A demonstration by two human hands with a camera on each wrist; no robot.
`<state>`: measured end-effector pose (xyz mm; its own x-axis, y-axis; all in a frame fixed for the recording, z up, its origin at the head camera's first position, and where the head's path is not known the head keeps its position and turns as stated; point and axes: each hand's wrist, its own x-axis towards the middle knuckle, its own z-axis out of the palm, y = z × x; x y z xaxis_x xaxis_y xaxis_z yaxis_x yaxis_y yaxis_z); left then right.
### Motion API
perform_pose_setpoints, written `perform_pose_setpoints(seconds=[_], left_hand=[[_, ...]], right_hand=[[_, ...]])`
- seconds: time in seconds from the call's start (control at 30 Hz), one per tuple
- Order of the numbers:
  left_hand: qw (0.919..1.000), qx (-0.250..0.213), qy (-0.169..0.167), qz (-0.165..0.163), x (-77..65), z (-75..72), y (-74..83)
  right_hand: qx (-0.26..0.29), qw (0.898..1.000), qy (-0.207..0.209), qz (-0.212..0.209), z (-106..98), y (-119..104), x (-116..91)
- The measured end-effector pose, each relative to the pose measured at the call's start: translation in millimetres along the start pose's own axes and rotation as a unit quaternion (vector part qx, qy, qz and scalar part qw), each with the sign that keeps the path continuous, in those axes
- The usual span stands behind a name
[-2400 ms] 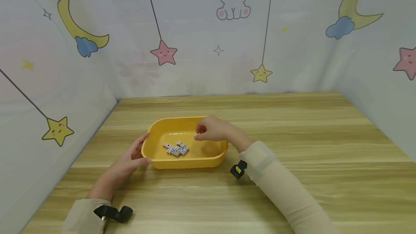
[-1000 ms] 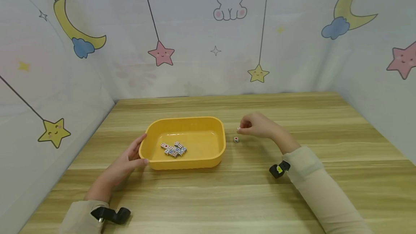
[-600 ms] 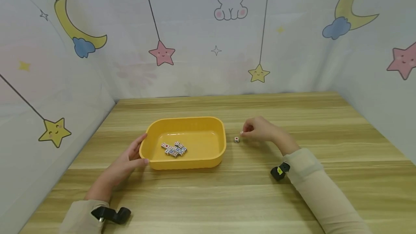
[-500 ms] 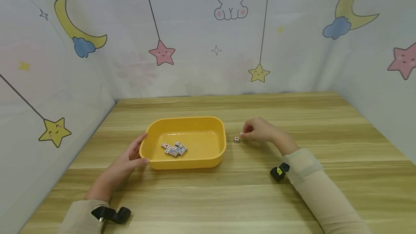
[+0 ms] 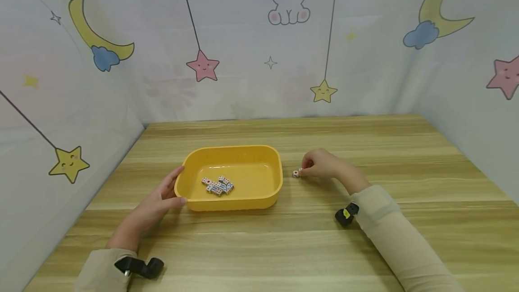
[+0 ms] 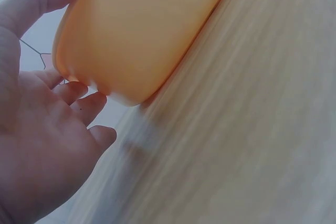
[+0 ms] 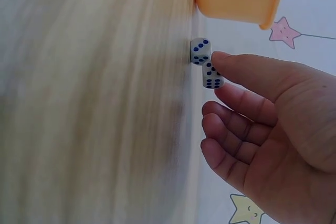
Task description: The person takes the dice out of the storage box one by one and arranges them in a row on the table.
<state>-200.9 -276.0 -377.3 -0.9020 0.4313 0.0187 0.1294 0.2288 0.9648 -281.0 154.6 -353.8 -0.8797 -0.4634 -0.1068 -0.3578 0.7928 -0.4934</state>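
A yellow plastic tray stands on the table with several white dice clustered in its left half. My left hand holds its left end, thumb at the near corner and fingers round the far side; the left wrist view has fingertips against the tray wall. Right of the tray, my right hand pinches one die between thumb and index finger, close to the tabletop. Another die, red dot up, sits on the table right beside it; the two seem to touch in the right wrist view.
The wood-grain table meets a white cloth backdrop printed with stars, moons and a rabbit along its back and sides. Black wrist cameras are strapped over beige sleeves.
My right hand has carried a die from inside the tray out to the right, then lowered it and shifted it left against the other die. The left hand stays on the tray.
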Motion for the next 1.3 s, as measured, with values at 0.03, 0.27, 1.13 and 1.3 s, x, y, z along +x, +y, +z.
perform_pose_setpoints(seconds=[0.03,0.27,1.13,1.3], left_hand=[[1.0,0.0,-0.001,0.001,0.1,-0.1,-0.2],[1.0,0.001,0.0,0.0,0.4,-0.9,-2.1],[1.0,0.002,0.002,-0.002,0.6,-1.5,-2.7],[1.0,-0.002,0.003,-0.003,0.6,-1.7,-2.8]], right_hand=[[-0.001,1.0,0.0,0.002,0,0,0],[-0.015,1.0,-0.002,-0.007,3,1,2],[-0.01,1.0,-0.003,0.015,1,0,2],[-0.002,1.0,0.015,0.007,-7,-4,0]])
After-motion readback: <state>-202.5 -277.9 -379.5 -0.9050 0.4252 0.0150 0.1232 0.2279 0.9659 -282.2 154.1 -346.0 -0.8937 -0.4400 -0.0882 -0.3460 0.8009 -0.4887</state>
